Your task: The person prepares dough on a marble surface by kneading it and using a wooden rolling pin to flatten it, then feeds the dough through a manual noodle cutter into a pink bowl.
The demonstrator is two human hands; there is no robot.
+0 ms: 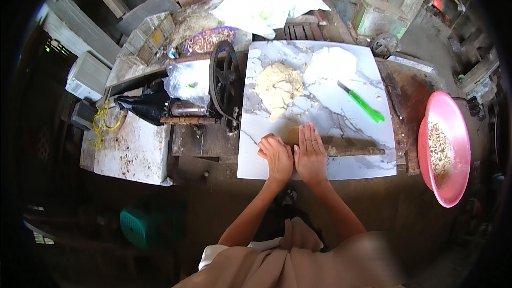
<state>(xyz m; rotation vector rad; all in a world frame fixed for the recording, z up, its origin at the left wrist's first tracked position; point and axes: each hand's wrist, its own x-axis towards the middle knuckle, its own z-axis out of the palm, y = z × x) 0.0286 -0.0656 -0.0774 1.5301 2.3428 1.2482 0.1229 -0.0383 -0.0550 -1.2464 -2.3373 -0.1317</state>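
At the near edge of a white marble-patterned board (256, 166), my two hands are side by side, thumbs close together. My left hand (278, 156) has its fingers curled; whatever may be in them is hidden. My right hand (311, 156) is laid out with straight fingers pressed toward the board. A tan rounded shape (293, 134) partly shows just beyond the hands. Close to my right hand lies a long brown strip, like a wooden stick (358, 151). Farther off sit a lumpy pale dough mass (276, 86) and a green-handled knife (365, 108).
White sheet-like material (332, 64) lies at the board's far right. A hand-cranked machine with a black wheel (224, 79) stands left. At the right is a pink basin (463, 146) holding pale bits. A green stool (136, 226) stands lower left; a white sack (256, 6) lies behind.
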